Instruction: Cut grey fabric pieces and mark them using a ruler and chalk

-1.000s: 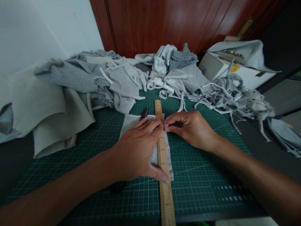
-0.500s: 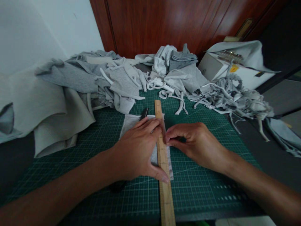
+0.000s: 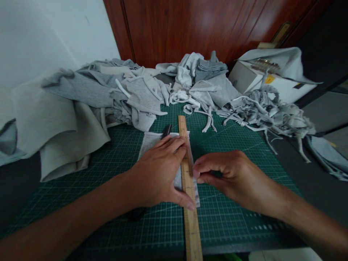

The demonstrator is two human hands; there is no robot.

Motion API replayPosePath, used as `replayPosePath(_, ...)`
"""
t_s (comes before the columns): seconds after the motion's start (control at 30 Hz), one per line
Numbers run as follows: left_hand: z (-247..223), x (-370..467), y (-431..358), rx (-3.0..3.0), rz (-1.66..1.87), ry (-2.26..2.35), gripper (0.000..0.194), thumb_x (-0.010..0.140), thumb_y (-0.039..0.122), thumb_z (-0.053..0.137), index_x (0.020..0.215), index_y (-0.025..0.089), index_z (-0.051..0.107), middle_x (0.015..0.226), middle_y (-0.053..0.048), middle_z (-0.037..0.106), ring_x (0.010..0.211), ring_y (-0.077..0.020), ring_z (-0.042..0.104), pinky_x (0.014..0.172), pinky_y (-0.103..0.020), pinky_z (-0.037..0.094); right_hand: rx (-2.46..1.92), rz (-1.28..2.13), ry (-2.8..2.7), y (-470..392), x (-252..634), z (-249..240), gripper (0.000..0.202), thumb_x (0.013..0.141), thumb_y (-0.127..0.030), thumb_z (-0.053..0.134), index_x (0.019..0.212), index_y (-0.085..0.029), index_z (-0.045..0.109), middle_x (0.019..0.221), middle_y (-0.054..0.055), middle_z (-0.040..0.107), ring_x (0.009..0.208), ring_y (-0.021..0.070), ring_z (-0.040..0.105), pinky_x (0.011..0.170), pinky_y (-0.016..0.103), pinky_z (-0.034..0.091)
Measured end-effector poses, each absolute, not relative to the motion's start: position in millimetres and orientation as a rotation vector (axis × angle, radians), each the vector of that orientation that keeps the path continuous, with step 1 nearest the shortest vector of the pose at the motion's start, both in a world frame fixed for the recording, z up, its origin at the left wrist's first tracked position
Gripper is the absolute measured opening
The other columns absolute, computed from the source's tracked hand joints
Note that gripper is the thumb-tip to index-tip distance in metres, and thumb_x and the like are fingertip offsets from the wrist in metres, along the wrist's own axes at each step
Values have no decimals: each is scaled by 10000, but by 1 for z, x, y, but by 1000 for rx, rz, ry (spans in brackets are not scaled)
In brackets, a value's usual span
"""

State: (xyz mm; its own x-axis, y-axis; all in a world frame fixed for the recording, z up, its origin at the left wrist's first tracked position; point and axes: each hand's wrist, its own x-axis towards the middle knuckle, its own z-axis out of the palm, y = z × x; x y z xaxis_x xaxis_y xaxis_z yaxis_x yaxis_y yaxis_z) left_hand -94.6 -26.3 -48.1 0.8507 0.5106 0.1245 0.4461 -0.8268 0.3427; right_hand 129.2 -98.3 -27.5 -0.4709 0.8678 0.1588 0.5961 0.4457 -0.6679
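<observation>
Wooden ruler (image 3: 187,181) lay set on grey fabric (image 3: 148,143) under open left hand (image 3: 160,170); right hand (image 3: 231,174), pinched closed, was partway along fabric's edge, near end apparently remaining.

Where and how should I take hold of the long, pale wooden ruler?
Pinch the ruler by its two long edges, probably at the near stretch, coming from the person's side. It is narrow and lies flat; that stretch is uncovered, while the left hand lies across it farther up, over light-grey cloth.
</observation>
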Motion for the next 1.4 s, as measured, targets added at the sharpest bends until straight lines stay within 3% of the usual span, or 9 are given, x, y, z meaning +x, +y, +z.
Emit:
replayPosePath(0.3,-46,-94,-27,2688,330,699,938,637,810,819,1302,175,633,1463,-159,585,1447,-385,492,1318,-540,229,-1267,648,-2137,-80,136,-32,125,939,-69,740,949,-182,791,988,31,849,871,185,797,790,284,588)
replayPosePath(0.83,-45,-94,-27,2717,301,703,905,668,828,781,1254,152,648,1441,-187,598,1464,-400,477,1314,-551,229,-1241,648,-2224,-89,126,-33,155,951,-39,695,921,-173,768,921,32,812,814,169,766,739,273,553)
replayPosePath(1.07,-48,-94,-27,2713,330,726,1085,660,878,735,1413,120,549,1541,-225,545,1525,-406,430,1315,-545,239,-1235,714,-2227,-110,122,-31,179,978,-65,649,954,-183,781,913,57,798,777,181,751,689,288,561)
replayPosePath(1.3,-48,-95,-27,2737,305,723,1132,686,892,701,1455,83,514,1606,-256,488,1557,-395,390,1320,-545,214,-1193,720,-2258,-128,121,-38,197,1004,-85,627,989,-203,783,934,68,790,787,184,751,673,278,566)
replayPosePath(1.4,-47,-94,-27,2724,313,732,1118,664,875,736,1456,119,511,1605,-242,493,1554,-406,393,1310,-561,232,-1184,725,-2268,-133,121,-40,213,1014,-85,611,1011,-214,780,947,64,789,800,182,753,680,276,568)
